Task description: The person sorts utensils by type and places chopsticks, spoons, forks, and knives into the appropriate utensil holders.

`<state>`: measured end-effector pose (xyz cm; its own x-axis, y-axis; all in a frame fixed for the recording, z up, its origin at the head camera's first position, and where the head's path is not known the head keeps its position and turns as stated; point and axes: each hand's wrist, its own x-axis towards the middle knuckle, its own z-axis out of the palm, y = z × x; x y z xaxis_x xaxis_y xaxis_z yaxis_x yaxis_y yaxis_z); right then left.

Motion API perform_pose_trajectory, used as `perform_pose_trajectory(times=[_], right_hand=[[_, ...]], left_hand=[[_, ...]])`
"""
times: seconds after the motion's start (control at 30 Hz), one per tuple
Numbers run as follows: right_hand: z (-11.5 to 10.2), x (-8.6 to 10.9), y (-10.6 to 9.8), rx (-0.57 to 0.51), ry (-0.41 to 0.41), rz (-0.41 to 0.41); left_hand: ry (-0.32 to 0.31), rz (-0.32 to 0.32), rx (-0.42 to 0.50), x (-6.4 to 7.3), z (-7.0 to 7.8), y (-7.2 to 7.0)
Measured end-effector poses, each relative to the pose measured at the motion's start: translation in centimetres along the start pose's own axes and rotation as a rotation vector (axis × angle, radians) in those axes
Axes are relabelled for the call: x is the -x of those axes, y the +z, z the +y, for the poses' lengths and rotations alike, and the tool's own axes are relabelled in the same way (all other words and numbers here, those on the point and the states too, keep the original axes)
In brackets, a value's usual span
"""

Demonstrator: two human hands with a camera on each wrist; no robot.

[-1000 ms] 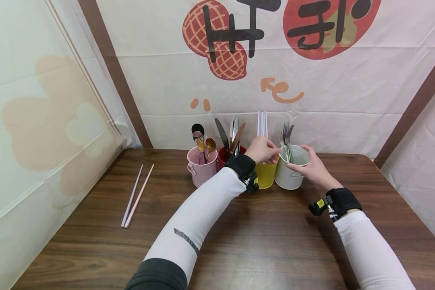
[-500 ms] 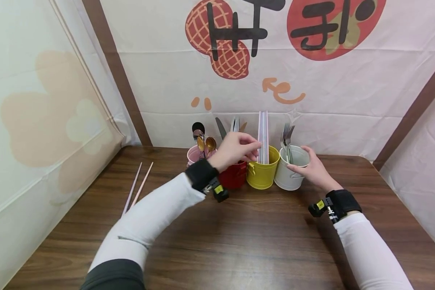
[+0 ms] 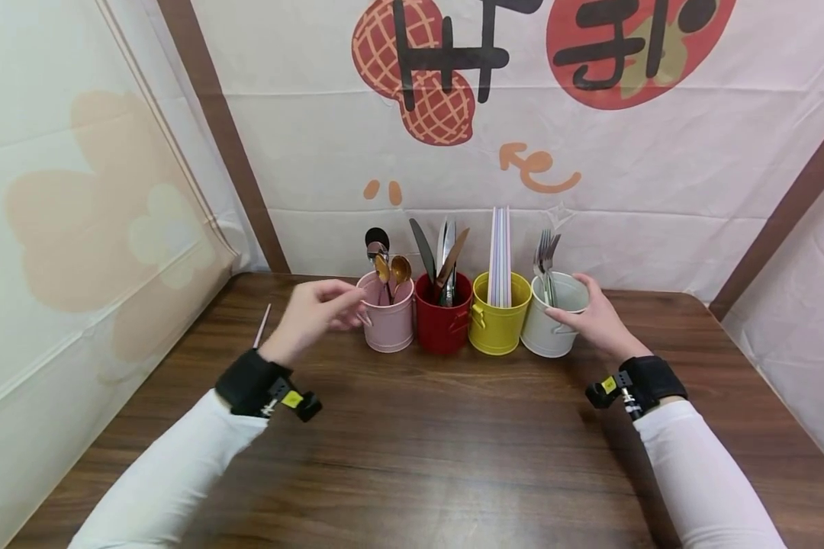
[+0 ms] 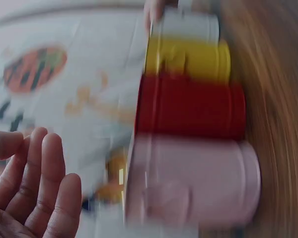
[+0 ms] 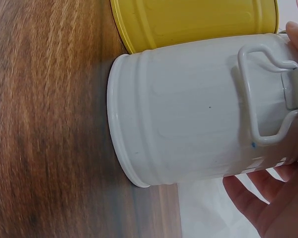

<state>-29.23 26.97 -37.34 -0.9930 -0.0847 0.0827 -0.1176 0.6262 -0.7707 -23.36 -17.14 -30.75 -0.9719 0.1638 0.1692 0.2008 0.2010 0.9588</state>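
My left hand [image 3: 316,319] is in the air just left of the pink bucket [image 3: 390,328], its fingers [image 4: 52,163] loosely bent with nothing between them. Gold and dark spoons [image 3: 401,268] stand in that bucket. On the right, my right hand [image 3: 599,320] holds the white bucket [image 5: 188,114] by its rim, thumb on the near side and fingers round the right side. Several forks [image 3: 545,255] lean inside it. Between these stand a red bucket [image 3: 442,332] of knives [image 3: 423,248] and a yellow bucket [image 3: 497,330] with upright chopsticks [image 3: 500,259].
A loose chopstick [image 3: 262,326] lies on the wooden table [image 3: 439,450] at the left, partly hidden behind my left hand. Behind the row of buckets hangs a printed white cloth [image 3: 302,152], with another cloth wall [image 3: 55,320] at the left.
My left hand has moved left from beside the white bucket, past the yellow and red ones, to the pink bucket's left side. The right hand has stayed on the white bucket.
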Motion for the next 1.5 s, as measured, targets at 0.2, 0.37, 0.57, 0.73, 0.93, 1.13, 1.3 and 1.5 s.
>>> perform_pose_trajectory(times=[0.2,0.37,0.57,0.73,0.93,1.13,1.3,1.5], right_hand=[[-0.2,-0.1,-0.1,0.014,-0.008,0.008],[-0.2,-0.2,0.0,0.017,-0.01,0.009],[-0.3,-0.2,-0.1,0.028,-0.011,0.012],[-0.4,-0.2,-0.2,0.033,-0.01,0.009],[-0.3,-0.1,-0.3,0.03,-0.015,0.015],[-0.1,0.0,-0.1,0.022,-0.009,0.009],[-0.2,0.1,-0.1,0.018,-0.003,0.008],[-0.1,0.1,-0.1,0.021,0.002,0.008]], left_hand=[[0.066,0.179,-0.298,0.3,-2.6,-5.8],[0.129,0.329,-0.73,0.5,-4.7,-9.4],[0.065,0.323,-0.852,0.8,-6.3,-12.0],[-0.017,0.222,-0.884,0.9,-7.2,-12.8],[-0.125,0.105,-0.958,0.5,-8.7,-13.2],[-0.249,-0.022,-0.99,0.0,-9.9,-13.1],[-0.285,-0.058,-0.968,-0.2,-10.6,-12.8],[-0.307,-0.054,-0.949,-0.5,-11.4,-12.7]])
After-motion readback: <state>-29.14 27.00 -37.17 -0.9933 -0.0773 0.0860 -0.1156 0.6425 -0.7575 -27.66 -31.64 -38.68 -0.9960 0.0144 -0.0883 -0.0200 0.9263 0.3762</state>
